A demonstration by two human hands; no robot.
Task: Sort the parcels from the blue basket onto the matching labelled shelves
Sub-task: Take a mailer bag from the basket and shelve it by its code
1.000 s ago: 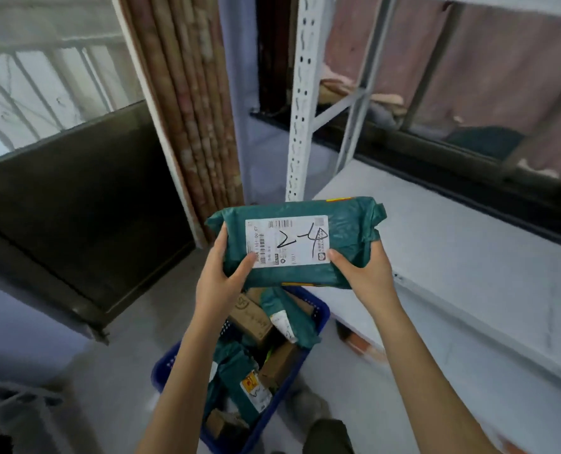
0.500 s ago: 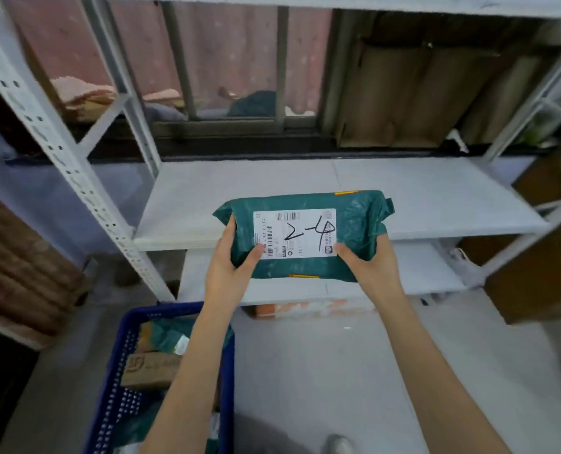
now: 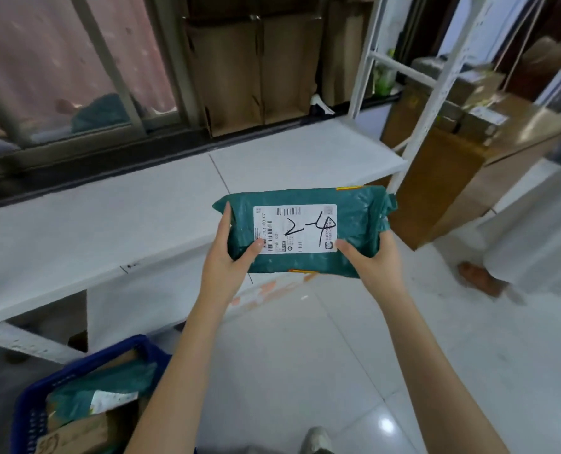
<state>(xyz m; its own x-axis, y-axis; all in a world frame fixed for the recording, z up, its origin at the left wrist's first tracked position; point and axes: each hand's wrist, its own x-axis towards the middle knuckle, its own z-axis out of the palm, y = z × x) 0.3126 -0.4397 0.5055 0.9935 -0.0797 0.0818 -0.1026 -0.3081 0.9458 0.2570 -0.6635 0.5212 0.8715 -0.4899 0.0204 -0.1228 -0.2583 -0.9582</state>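
White tiled floor (image 3: 305,371) and a white metal shelf rack (image 3: 109,231) against a window, motion blur at the edges. Far left, low: blue basket (image 3: 86,365) on the floor, more parcels in it, a teal one (image 3: 109,385) on top of brown cartons. Left hand (image 3: 228,257) grips the left end of the held teal parcel (image 3: 354,224), thumb pinned on the label's lower left corner, fingers wrapped behind. Parcel is in the air, level, face up, over the front edge of the white shelf board, touching nothing else. Label (image 3: 295,229) reads handwritten "2-4", legible and unobstructed. Right hand (image 3: 369,260) clamps the right end the same way, thumb at the label's lower right corner, fingers curled under. Right of that: rack upright (image 3: 416,139), then stacked cardboard boxes (image 3: 469,142), someone's foot (image 3: 479,276) further out. Judgement: step in hand is matching "2-4" to a shelf tag. No shelf labels readable here, so don't drop it on the nearest board. Find the tag first, keep the label facing up for the check, keep both hands on since the soft mailer likely sags. Set it flat, well back from the front edge so it can't slide off.
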